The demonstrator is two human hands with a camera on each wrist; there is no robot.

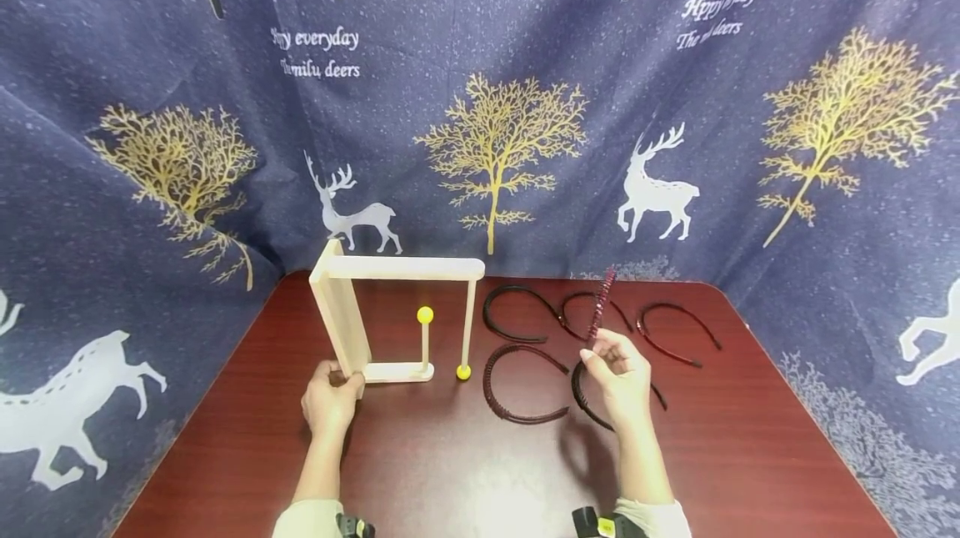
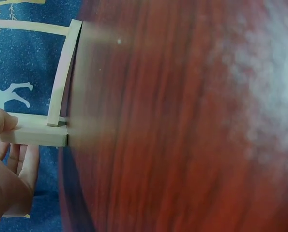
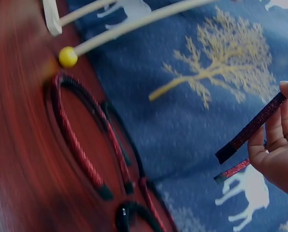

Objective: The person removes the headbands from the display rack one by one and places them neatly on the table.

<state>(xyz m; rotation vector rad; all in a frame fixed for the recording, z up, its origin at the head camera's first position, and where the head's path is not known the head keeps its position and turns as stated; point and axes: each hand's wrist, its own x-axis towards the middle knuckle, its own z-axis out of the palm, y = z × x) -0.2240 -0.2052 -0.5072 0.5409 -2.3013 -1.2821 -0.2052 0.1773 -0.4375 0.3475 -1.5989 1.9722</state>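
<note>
My left hand [image 1: 330, 400] grips the lower edge of the base board of a pale wooden rack [image 1: 405, 269], thumb on one face and fingers on the other. The rack is tipped sideways, with two arms jutting right and thin dowels ending in yellow balls [image 1: 425, 315]. Between thumb and fingers, my right hand [image 1: 621, 371] pinches a dark red, glittery headband [image 1: 598, 309], raised above the table. In the right wrist view its black-tipped ends [image 3: 226, 153] show. Below that hand lies a black headband [image 1: 588, 411], partly hidden by it.
More headbands lie on the reddish-brown table [image 1: 450, 463]: a dark red one [image 1: 491, 392] near the rack, a black one [image 1: 487, 313] behind it, and a red one [image 1: 671, 354] at the right. A blue deer-print cloth [image 1: 525, 188] hangs behind and beside the table.
</note>
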